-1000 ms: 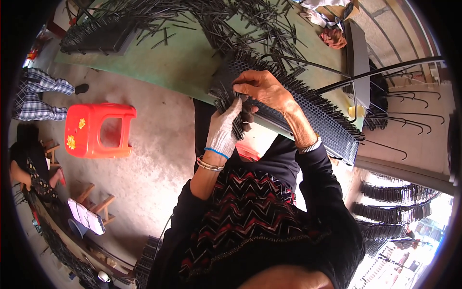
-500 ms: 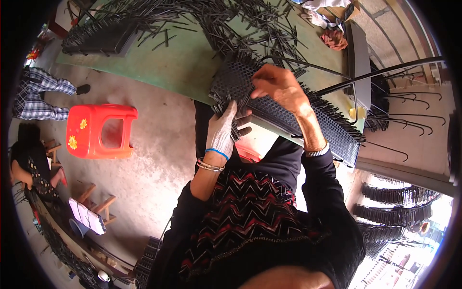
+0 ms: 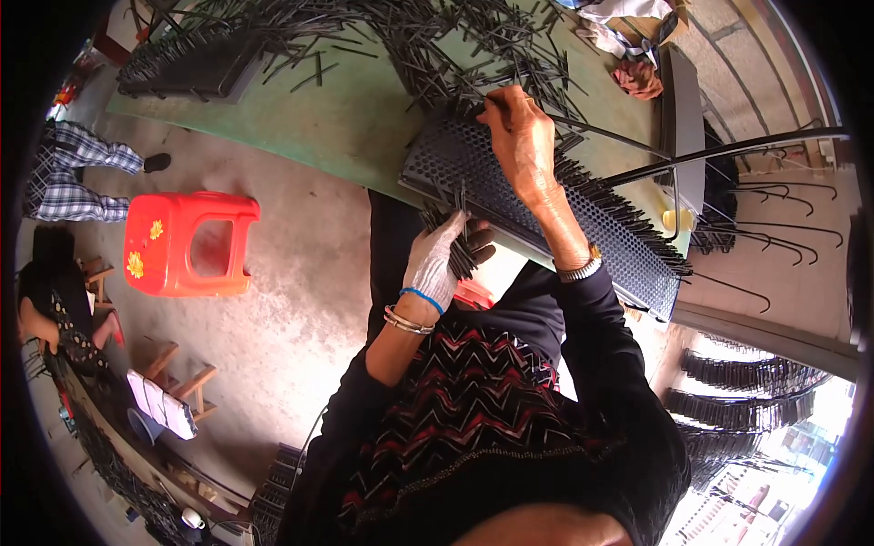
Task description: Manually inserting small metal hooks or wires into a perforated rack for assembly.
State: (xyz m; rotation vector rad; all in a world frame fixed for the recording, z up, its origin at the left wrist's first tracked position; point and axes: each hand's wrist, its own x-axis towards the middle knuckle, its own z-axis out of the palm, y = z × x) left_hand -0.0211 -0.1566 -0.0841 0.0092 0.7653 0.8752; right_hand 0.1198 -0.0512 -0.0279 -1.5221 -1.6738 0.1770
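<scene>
My left hand, in a white knit glove with bare fingertips, is closed round a bundle of short black sticks at the near edge of a long black perforated board. The board lies slantwise on the table, with a row of black sticks standing up along its far side. Above the board's far left part, my bare right hand has thumb and fingers pinched together. What sits between those fingertips is too small to make out.
Loose black sticks are heaped over the green table. A second black board stands at the far left. Black metal rods reach across at right. A red stool is on the floor at left, with a person's checked trousers beyond.
My right hand has moved up and away from my left, to the board's far side. My left hand has dropped slightly nearer with its bundle, uncovering more of the board.
</scene>
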